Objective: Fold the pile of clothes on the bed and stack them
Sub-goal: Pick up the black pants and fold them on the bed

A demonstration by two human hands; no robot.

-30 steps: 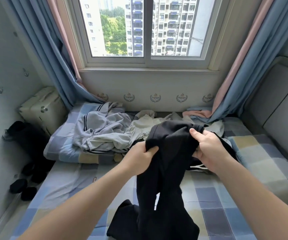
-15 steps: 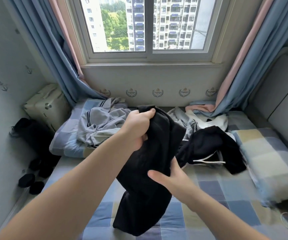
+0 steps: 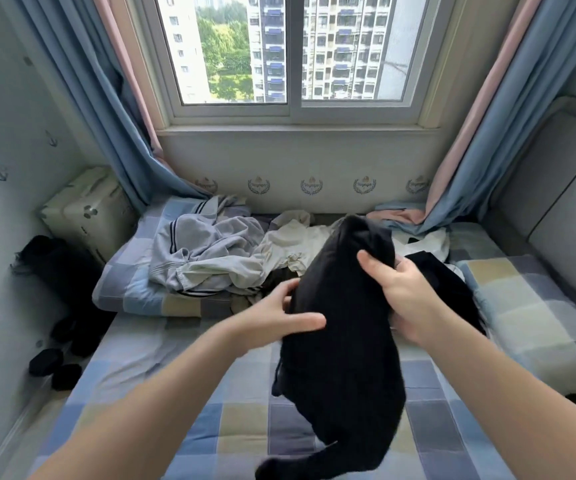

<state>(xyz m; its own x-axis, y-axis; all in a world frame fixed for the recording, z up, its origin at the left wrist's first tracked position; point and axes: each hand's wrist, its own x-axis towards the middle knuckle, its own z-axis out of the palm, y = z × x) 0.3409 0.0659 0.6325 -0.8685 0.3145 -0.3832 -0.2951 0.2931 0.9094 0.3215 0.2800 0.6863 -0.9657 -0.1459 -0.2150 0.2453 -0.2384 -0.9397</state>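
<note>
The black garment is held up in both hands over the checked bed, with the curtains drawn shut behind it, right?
Not quite: in the head view the curtains are pulled open to either side of the window. The left hand and right hand do hold the black garment up over the checked bed.

We count a left hand (image 3: pixel 276 323), a right hand (image 3: pixel 407 296), two black garments (image 3: pixel 345 358) (image 3: pixel 449 285) at centre, one grey garment (image 3: pixel 196 244), one cream garment (image 3: pixel 290 247), and two checked pillows (image 3: pixel 134 292) (image 3: pixel 535 317).

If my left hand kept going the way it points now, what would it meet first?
The black garment: the left hand points right and grips its edge. Past it, likely the right hand; depth is unclear.
</note>
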